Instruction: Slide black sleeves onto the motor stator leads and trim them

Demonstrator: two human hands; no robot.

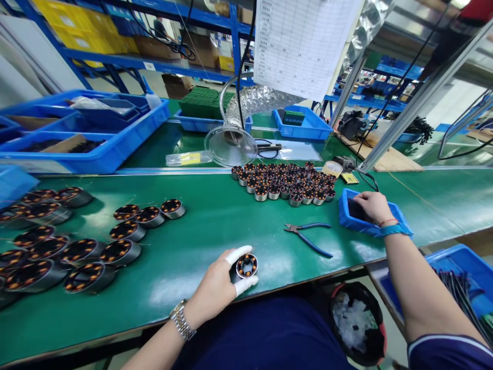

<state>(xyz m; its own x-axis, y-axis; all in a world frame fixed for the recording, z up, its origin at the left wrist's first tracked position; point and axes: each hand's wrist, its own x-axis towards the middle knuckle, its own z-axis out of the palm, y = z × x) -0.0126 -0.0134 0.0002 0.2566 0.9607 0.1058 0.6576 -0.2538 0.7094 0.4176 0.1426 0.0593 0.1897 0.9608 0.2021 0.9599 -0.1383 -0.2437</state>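
My left hand [219, 280], with white covers on thumb and finger, grips a motor stator [247, 266] close to the bench's front edge. Copper windings show inside its metal ring. My right hand [373, 206] reaches into a small blue bin [348, 222] holding dark contents I cannot make out; its fingertips are hidden there. Between the hands lie blue-handled cutting pliers [308, 236], jaws pointing left. Behind them stands a tight group of stators [277, 182]. More stators [127, 231] are spread over the left side of the bench.
A clear fume hood [231, 146] on a silver duct stands at the back. Blue trays [111, 149] sit at the rear left. A roll of tape [332, 168] lies behind the stators. A waste bin [358, 324] is below the front edge, beside a blue tray of wires [462, 280].
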